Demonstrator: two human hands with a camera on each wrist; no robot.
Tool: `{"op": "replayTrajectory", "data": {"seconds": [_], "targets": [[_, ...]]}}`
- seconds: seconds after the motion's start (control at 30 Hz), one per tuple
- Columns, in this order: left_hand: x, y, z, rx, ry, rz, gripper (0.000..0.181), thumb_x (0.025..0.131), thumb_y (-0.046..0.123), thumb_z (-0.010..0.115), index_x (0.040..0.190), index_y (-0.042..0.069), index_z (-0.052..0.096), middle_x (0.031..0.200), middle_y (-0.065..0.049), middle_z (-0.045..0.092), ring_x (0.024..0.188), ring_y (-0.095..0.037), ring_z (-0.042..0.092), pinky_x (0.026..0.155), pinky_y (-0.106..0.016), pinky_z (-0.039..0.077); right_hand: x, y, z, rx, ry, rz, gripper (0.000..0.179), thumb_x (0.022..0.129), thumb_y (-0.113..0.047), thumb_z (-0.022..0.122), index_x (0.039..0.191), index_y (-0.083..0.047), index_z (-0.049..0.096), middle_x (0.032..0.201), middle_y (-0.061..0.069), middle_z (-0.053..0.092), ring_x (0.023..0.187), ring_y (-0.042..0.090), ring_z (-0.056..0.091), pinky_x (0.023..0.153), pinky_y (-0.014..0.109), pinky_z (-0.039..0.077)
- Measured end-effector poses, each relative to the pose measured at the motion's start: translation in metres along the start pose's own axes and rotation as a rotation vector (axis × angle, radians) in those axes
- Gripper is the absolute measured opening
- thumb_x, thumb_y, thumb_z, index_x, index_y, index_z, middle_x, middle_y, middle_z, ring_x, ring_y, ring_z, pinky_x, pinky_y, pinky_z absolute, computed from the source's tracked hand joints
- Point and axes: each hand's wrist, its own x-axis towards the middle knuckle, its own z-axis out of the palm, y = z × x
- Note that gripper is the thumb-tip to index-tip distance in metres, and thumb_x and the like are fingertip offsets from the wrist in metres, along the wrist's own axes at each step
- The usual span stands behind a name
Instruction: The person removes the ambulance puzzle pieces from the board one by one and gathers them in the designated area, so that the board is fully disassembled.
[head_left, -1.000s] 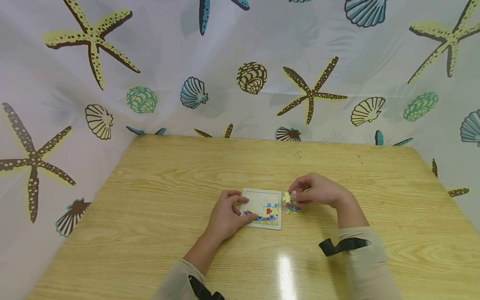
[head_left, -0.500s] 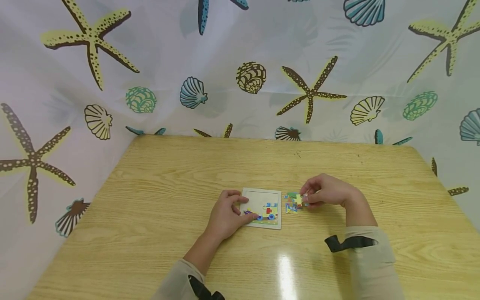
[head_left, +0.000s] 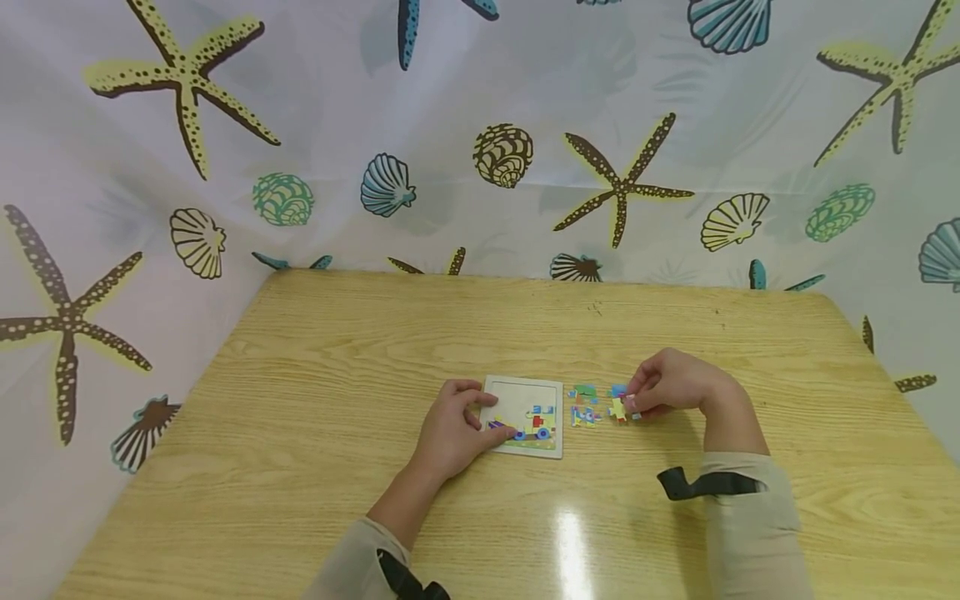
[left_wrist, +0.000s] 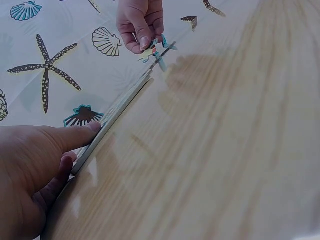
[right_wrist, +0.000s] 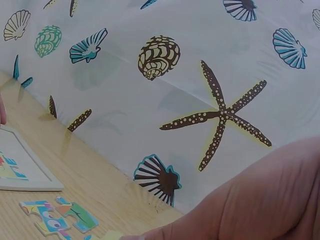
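In the head view, the square jigsaw board [head_left: 521, 393] lies flat with pieces of a vehicle picture along its lower part. My left hand [head_left: 450, 429] grips its left side, thumb over the lower picture and fingers at the edge; the left wrist view has the thumb [left_wrist: 75, 136] on the board's edge. To the right, my right hand [head_left: 678, 383] pinches a mostly yellow puzzle piece [head_left: 618, 408]. A blue piece [head_left: 617, 389] shows just behind it, partly hidden. Between board and right hand lie a green piece [head_left: 585, 392] and a blue-and-yellow piece [head_left: 584, 416].
The wooden table [head_left: 360, 333] stretches around the board. A curtain [head_left: 450, 225] printed with starfish and shells hangs along the table's back and sides. Black straps [head_left: 712, 485] sit on both sleeves.
My right hand has moved right, away from the board, with the yellow piece. The green and blue-and-yellow pieces beside the board are now uncovered. My left hand has stayed in place.
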Motion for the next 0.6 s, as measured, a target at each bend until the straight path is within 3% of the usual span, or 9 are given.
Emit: {"op": "replayTrajectory", "data": {"seconds": [0.6], "targets": [[-0.0001, 0.0009, -0.0003, -0.002, -0.006, -0.012, 0.047, 0.074, 0.03, 0.09, 0.112, 0.008, 0.074, 0.136, -0.006, 0.053, 0.077, -0.011, 0.052, 0.071, -0.023, 0.046, -0.0014, -0.0016, 0.0062, -0.043, 0.074, 0.163, 0.012, 0.085, -0.004, 0.077, 0.09, 0.003, 0.069, 0.077, 0.005, 0.07, 0.061, 0.009, 0.067, 0.066, 0.029, 0.058]]}}
